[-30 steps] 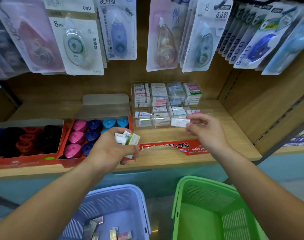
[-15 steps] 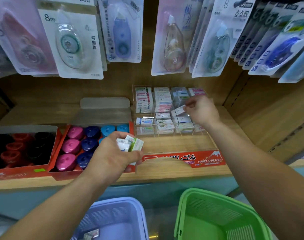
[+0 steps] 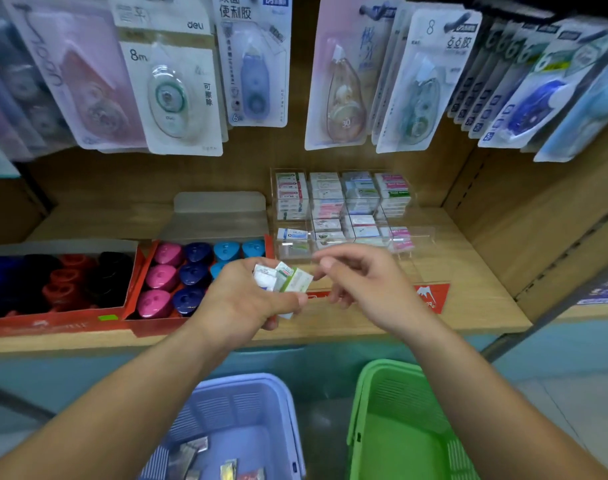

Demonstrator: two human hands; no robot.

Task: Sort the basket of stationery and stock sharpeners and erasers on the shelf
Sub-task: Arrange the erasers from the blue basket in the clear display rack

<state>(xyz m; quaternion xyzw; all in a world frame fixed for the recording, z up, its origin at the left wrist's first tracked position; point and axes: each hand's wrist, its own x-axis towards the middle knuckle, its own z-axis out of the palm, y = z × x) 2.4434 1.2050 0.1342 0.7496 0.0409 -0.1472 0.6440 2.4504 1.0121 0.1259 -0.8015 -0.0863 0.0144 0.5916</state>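
My left hand (image 3: 247, 301) grips a small bunch of wrapped erasers (image 3: 284, 279) over the front of the wooden shelf (image 3: 468, 299). My right hand (image 3: 363, 284) is just to the right of the bunch, with its fingertips close to the green-edged eraser and nothing in its grasp. Behind both hands stands a clear acrylic organiser (image 3: 342, 209) with stacked erasers in its compartments. To the left, a red carton (image 3: 195, 277) holds pink, dark blue and light blue sharpeners.
A second carton (image 3: 53, 282) of red, black and blue sharpeners sits at far left. Below the shelf are a purple basket (image 3: 281, 403) with several wrapped items and a green basket (image 3: 368, 410). Correction tape packs (image 3: 178, 95) hang above. A red eraser box flap (image 3: 432, 296) lies by my right wrist.
My right hand carried a white eraser back to the organiser, left it there, and has returned to the bunch in my left hand holding nothing. My left hand stayed put.
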